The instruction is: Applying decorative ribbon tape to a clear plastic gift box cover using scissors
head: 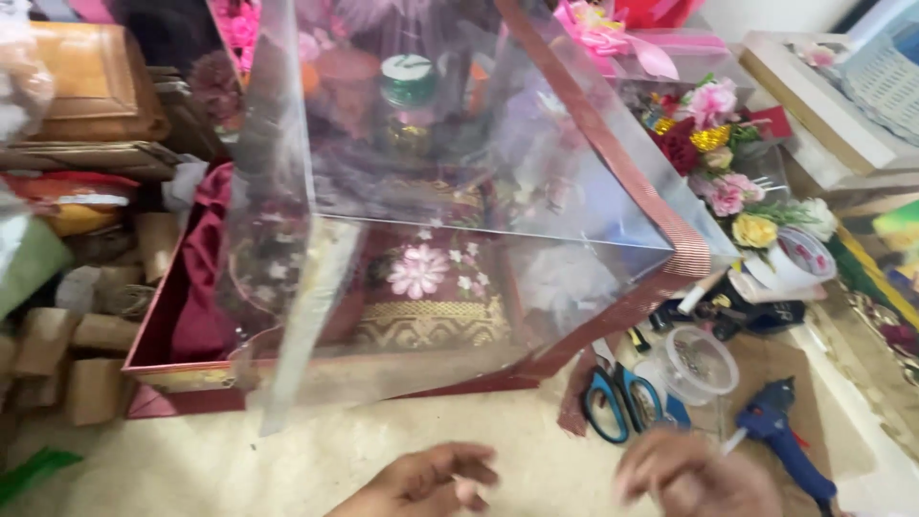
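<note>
1. Left hand (426, 483) sits at the bottom edge, fingers loosely curled, holding nothing visible.
2. Right hand (694, 476) is blurred at bottom right; something thin and pale may be pinched in it, cannot tell for sure.
3. Blue-handled scissors (622, 402) lie on the cream floor (287, 460) just ahead of the right hand, blades pointing away toward the box, long axis roughly front-to-back. Right hand is nearer; left hand is well apart.
4. Blue glue gun (780, 431) lies right of the scissors, nozzle pointing left toward the right hand.
5. Small clear round tub (704, 362) sits between the scissors and glue gun, with small bits inside, too small to tell.
6. Big clear-walled gift box (459, 163) with red striped edging stands beyond both hands; inside it: maroon cloth, gold-patterned fabric, pink flower.
7. Artificial flower bunch (723, 172) lies to the box's right.
</note>
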